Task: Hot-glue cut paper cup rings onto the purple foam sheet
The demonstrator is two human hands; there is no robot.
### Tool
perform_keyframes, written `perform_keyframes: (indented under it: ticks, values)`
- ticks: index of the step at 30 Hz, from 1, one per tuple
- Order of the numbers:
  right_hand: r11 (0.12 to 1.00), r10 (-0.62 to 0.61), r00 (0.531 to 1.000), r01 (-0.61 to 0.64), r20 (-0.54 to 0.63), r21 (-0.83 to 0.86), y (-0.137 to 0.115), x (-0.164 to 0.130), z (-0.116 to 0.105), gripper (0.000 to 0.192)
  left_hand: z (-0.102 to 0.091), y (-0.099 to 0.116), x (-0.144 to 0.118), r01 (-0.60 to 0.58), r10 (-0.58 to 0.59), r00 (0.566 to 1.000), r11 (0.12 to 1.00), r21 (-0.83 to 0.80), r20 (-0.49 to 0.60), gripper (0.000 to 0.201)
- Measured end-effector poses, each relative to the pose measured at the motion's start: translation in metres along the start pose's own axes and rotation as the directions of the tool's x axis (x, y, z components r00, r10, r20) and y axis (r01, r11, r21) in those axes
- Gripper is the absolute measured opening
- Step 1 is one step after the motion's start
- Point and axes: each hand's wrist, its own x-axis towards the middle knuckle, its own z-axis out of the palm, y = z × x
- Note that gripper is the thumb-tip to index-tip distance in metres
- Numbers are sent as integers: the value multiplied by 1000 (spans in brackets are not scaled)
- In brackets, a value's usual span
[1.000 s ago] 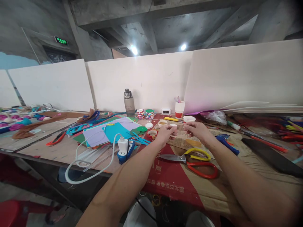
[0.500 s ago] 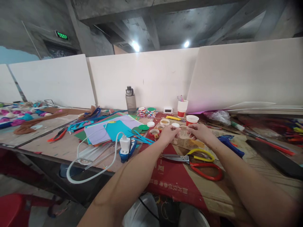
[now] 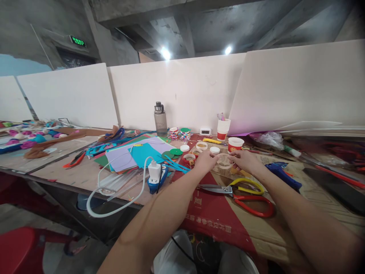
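Note:
Between my two hands is a pale, thin-walled ring (image 3: 224,162), which looks like a band of paper or clear plastic. The fingers of my left hand (image 3: 205,163) pinch its left side, and those of my right hand (image 3: 245,160) grip the right side. Just behind the ring lies a white round lid-like disc (image 3: 215,150). Another ring (image 3: 202,145) and a red-patterned ring (image 3: 188,158) are on the table to the left. Scissors (image 3: 228,189) with one yellow and one red handle lie open below my hands.
A red and white paper cup (image 3: 235,144) stands behind my right hand, with a pen-filled cup (image 3: 223,129) farther back. Coloured paper sheets (image 3: 122,156) and a power strip (image 3: 155,180) are at left. A blue tool (image 3: 283,177) and a black phone-like slab (image 3: 333,188) lie at right.
The whole view has shifted slightly, so things appear a little farther right. Both hands keep their hold on the ring, with only a small change in finger position.

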Motion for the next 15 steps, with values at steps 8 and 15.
perform_keyframes:
  ticks: [8, 15]
  values:
    - [996, 3, 999, -7, 49, 89, -4, -3, 0, 9, -5, 6, 0, -40, 40, 997, 999, -5, -64, 17]
    - [997, -71, 996, 71, 46, 2, 3, 3, -2, 17, -9, 6, 2, -61, 61, 996, 998, 1, -65, 19]
